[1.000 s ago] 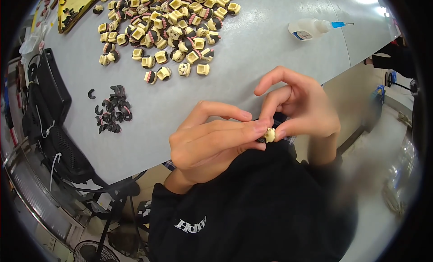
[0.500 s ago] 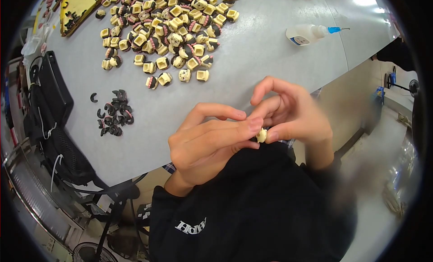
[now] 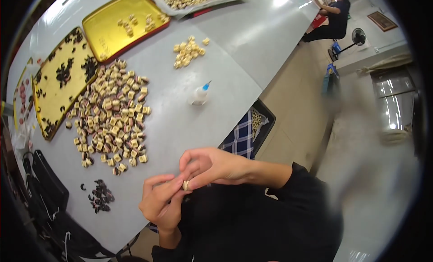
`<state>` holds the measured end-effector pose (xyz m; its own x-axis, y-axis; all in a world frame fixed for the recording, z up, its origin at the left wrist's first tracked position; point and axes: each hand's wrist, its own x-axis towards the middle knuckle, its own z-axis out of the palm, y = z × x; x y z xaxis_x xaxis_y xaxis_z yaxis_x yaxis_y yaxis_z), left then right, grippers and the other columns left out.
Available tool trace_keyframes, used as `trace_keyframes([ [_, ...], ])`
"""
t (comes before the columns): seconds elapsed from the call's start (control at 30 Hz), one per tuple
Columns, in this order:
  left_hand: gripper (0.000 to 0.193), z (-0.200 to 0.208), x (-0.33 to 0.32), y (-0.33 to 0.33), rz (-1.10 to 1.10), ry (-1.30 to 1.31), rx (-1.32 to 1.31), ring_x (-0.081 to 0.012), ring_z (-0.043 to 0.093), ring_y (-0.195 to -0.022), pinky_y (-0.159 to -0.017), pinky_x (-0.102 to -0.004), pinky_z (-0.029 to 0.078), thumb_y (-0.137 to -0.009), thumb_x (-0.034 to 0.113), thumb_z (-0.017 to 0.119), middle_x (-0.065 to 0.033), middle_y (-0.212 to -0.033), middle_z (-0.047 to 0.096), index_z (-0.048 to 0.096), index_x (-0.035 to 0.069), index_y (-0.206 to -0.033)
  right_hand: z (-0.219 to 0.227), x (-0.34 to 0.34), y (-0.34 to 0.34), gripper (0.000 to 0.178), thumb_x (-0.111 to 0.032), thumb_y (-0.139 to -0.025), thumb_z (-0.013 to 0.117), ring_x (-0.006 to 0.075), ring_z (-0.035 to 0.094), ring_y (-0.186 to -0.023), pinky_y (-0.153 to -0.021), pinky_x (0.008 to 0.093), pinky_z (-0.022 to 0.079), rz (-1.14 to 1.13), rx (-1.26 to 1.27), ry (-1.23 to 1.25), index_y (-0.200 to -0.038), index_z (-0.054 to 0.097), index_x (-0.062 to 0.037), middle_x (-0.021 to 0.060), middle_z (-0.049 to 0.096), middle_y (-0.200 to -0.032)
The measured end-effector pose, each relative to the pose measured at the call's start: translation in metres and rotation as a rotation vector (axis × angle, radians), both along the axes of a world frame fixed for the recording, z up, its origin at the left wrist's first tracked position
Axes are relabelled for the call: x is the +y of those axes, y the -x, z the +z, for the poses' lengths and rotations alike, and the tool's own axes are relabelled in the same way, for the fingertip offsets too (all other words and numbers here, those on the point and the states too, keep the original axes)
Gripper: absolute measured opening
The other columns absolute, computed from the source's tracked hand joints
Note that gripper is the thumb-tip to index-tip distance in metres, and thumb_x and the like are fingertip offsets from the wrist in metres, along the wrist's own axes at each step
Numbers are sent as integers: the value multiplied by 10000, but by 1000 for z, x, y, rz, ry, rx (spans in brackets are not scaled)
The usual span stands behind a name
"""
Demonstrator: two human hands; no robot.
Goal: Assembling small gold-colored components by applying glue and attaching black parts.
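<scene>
Close to my body, over the table's near edge, both hands meet at a small cream-coloured moulded piece (image 3: 185, 185). My left hand (image 3: 161, 202) pinches it from the left, and the thumb and fingers of my right hand (image 3: 209, 168) close on its other side. Fingers cover most of the piece. Left of my hands lies a small heap of black curved pieces (image 3: 103, 196). Beyond them spreads a large pile of small cream-and-black moulded pieces (image 3: 112, 122), some with pink scalloped edges.
A clear squeeze bottle (image 3: 198, 96) with a blue needle tip stands beyond my hands, near loose cream pieces (image 3: 187, 52). Farther off are a yellow tray (image 3: 54, 99) of black pieces and a gold tray (image 3: 101, 25). A person (image 3: 338, 16) sits far right; a black bag (image 3: 49, 181) lies left.
The view has swung up and away, bringing the trays, floor and seated person into sight. My hands now appear lower and further left, still pinching the cream piece together.
</scene>
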<state>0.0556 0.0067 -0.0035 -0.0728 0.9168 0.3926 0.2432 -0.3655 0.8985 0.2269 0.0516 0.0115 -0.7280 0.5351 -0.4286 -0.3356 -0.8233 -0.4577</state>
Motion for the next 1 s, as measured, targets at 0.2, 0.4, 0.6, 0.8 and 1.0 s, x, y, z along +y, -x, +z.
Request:
trace_keyframes([
  [0.2,278,-1,0,-6,-4,-43,20,-248,597,-714,-681,-322,490,-591,-16,749,-87,-777,675,657,26,-851,-2,-1,-4,288,47,-780,614,142,577,-897,-777,230,450,-18,25,-60,-1020,469,-17,110,590,-1001],
  [0.4,242,4,1,-4,25,-47,-20,-254,597,-742,-687,-321,481,-635,30,747,-112,-829,672,651,15,-856,-7,0,0,291,31,-795,606,148,570,-920,-802,247,457,-41,60,-84,-1058,487,-2,114,568,-1043],
  [0.6,153,3,1,0,41,-87,-129,-238,594,-756,-699,-310,470,-724,63,688,-125,-833,669,647,-3,-856,2,9,-5,254,9,-816,590,163,573,-919,-832,279,458,-205,97,-214,-1060,517,16,135,569,-1057],
  [0.8,159,2,-6,5,-27,-30,-162,-216,578,-779,-728,-295,451,-816,121,619,-163,-852,651,622,-25,-880,-4,18,-2,214,-15,-814,601,196,581,-901,-844,315,452,-314,209,-256,-1018,550,26,154,598,-1007],
  [1.0,131,1,-4,6,-40,-39,-178,-218,580,-778,-726,-296,453,-807,84,608,-147,-830,650,630,-24,-878,-5,22,4,208,-21,-819,598,208,585,-906,-812,308,467,-310,159,-406,-1014,556,36,164,613,-966],
])
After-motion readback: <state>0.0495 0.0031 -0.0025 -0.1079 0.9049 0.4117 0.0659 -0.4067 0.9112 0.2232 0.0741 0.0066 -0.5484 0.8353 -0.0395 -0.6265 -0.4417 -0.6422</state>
